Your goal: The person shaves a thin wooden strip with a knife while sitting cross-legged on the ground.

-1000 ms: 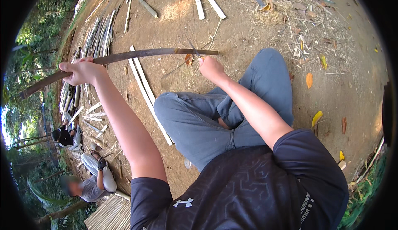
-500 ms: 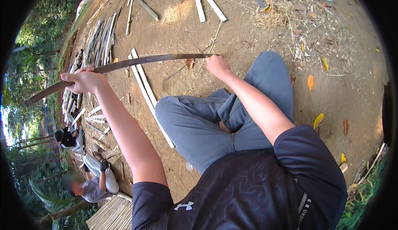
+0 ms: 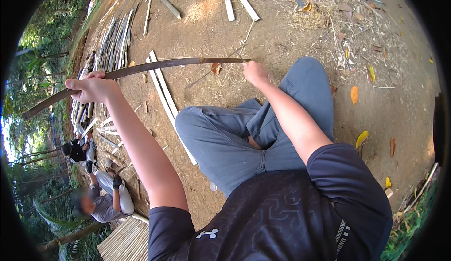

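Observation:
A long dark brown bamboo strip [image 3: 159, 64] stretches across the far side of my knees, with a joint showing partway along it. It looks curved, though the lens bends straight edges. My left hand [image 3: 96, 89] is wrapped round it towards its left end, thumb along the near side, and a length sticks out beyond. At the strip's right end, past my knees, my right hand [image 3: 256, 74] is closed on the tip; its fingers are partly hidden. Both arms are stretched forward over my crossed legs [image 3: 225, 141].
Two pale split strips [image 3: 162, 87] lie left of my knees. Farther off are a pile of bamboo strips [image 3: 120, 40] and more pale pieces [image 3: 228, 0]. Two people [image 3: 105, 197] sit at the left near a slatted bamboo panel [image 3: 122, 240]. Shavings and leaves [image 3: 347, 49] litter the right.
My right hand has shifted a little to the right, with the strip's tip. The left hand has edged slightly left. At the left, a seated person's arm has moved up.

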A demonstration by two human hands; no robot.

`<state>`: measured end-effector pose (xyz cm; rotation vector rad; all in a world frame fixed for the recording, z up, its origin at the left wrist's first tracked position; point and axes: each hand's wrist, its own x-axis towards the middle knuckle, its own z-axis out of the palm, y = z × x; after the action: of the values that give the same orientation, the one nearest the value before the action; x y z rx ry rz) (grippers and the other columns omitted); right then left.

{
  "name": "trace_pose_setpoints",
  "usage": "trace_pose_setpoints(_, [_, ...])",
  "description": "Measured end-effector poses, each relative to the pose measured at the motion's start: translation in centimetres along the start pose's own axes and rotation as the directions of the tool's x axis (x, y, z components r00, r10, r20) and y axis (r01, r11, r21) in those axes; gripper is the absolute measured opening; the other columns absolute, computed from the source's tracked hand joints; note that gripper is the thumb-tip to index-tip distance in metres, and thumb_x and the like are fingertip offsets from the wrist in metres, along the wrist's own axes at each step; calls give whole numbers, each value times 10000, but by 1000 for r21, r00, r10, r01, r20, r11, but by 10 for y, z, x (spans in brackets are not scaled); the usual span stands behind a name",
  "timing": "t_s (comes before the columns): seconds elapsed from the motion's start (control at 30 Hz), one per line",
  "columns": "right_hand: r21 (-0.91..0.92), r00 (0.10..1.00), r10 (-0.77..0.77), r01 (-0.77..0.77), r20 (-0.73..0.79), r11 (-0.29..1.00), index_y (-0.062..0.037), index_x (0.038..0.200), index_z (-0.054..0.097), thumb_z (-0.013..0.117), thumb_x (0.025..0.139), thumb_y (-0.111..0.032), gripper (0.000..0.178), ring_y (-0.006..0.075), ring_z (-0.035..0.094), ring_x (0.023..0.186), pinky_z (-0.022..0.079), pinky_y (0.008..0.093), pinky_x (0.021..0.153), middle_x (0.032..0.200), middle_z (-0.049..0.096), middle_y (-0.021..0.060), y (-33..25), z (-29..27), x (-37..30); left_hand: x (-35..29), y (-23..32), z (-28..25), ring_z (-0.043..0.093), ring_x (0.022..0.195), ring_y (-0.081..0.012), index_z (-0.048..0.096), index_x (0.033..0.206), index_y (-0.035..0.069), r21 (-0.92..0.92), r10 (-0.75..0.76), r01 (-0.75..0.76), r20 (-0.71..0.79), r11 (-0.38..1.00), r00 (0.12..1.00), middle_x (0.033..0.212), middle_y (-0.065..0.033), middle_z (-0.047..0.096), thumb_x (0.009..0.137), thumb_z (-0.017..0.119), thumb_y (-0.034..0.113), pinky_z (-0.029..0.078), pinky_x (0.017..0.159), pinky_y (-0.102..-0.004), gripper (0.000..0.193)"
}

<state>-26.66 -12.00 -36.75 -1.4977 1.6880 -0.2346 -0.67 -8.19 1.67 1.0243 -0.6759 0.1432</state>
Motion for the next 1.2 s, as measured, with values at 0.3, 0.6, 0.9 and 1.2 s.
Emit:
trace_pose_setpoints(0.3, [57, 996, -50, 54, -69, 997, -61, 1135, 692, 477, 1018, -403, 421, 377, 686, 1033, 530, 502, 894, 1065, 720, 194, -8, 19, -9, 4, -4, -15, 348, 399, -128, 353, 1266, 41, -15, -8, 8, 2, 1000, 1000, 555, 0, 400, 1021, 538, 463, 342, 383, -296, 522])
trace_pose_setpoints(0.6, [145, 993, 67, -52, -101, 988, -49, 1102, 674, 446, 1017, -436, 457, 434, 652, 1060, 507, 538, 910, 1092, 693, 238, 3, 20, -7, 1, -1, -7, 367, 399, -130, 345, 1097, 79, -81, -40, 46, 76, 996, 996, 538, -3, 376, 1016, 542, 476, 351, 394, -300, 450])
trace_pose_setpoints(0.9, [155, 923, -383, 384, -37, 910, -43, 1060, 644, 460, 1019, -377, 384, 449, 677, 919, 519, 557, 807, 914, 700, 250, -55, -31, -84, -3, -1, -15, 393, 397, -106, 349, 1172, 73, -68, 3, 3, 96, 998, 995, 531, 10, 391, 959, 594, 536, 349, 381, -271, 566])
trace_pose_setpoints(1.2, [144, 949, -312, 316, -52, 938, 11, 973, 685, 474, 1025, -352, 424, 447, 678, 870, 514, 520, 772, 899, 696, 265, -42, -25, -72, -12, 7, -4, 369, 400, -115, 337, 1297, 31, -74, 25, -22, 39, 997, 999, 523, -6, 390, 1028, 554, 382, 345, 377, -280, 493])
